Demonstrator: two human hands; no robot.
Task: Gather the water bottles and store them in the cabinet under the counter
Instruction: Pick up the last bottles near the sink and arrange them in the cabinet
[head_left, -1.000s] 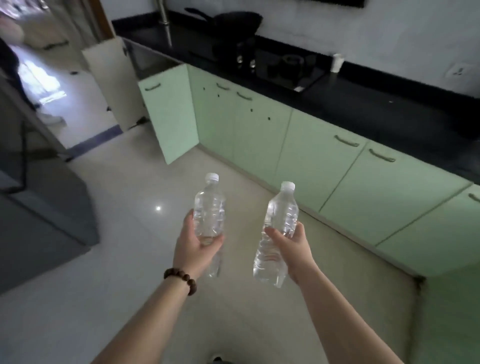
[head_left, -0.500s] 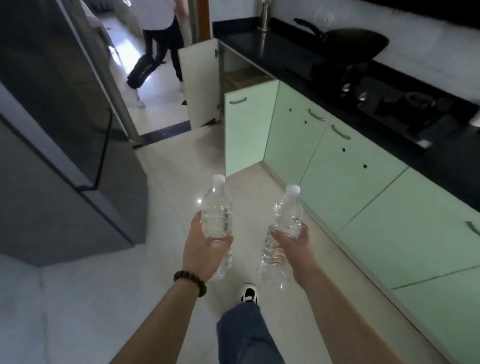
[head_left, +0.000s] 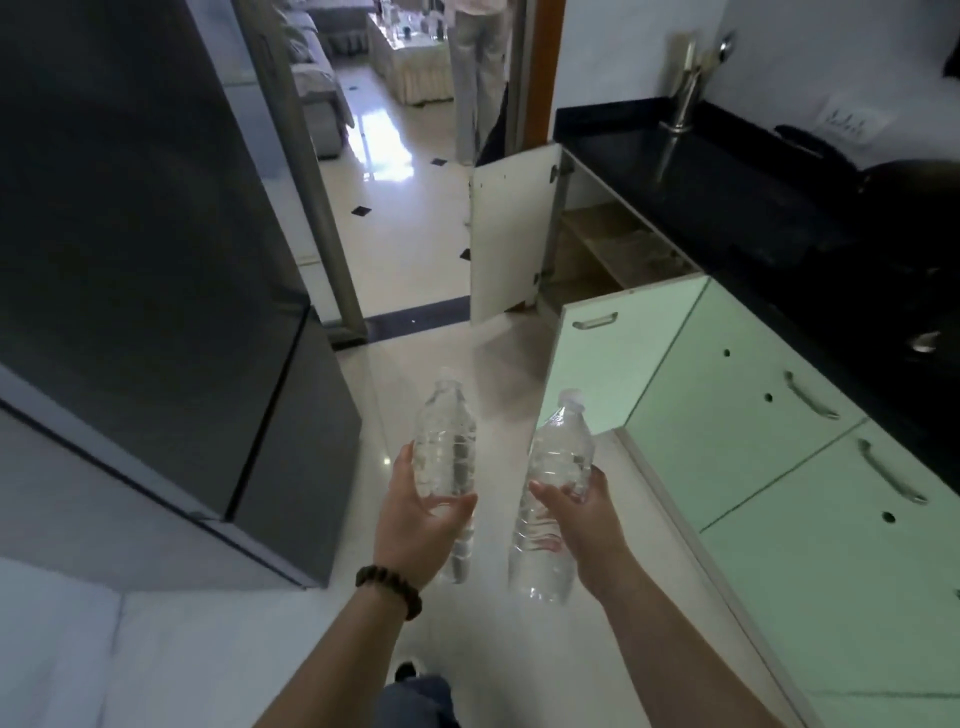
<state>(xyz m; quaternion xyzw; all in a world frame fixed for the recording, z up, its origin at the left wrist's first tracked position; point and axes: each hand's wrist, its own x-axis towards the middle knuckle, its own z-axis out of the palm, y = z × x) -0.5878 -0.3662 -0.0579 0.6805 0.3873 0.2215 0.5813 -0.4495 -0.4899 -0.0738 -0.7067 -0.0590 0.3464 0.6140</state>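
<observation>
Here, a water bottle (head_left: 448, 447) in left hand (head_left: 415, 525), another bottle (head_left: 553, 499) in right hand (head_left: 587, 514)

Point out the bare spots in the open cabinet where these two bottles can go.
The open cabinet shows bare wooden shelf boards between its white door and the green door; the upper shelf looks free. The lower part is hidden behind the green door. Both hands are full: left hand grips one bottle, right hand the other bottle.

Two clear plastic water bottles with white caps are held upright above the pale floor, short of the open cabinet (head_left: 597, 249) under the black counter: the left bottle (head_left: 448, 441) nearly vertical, the right bottle (head_left: 558, 467) tilted slightly right.
</observation>
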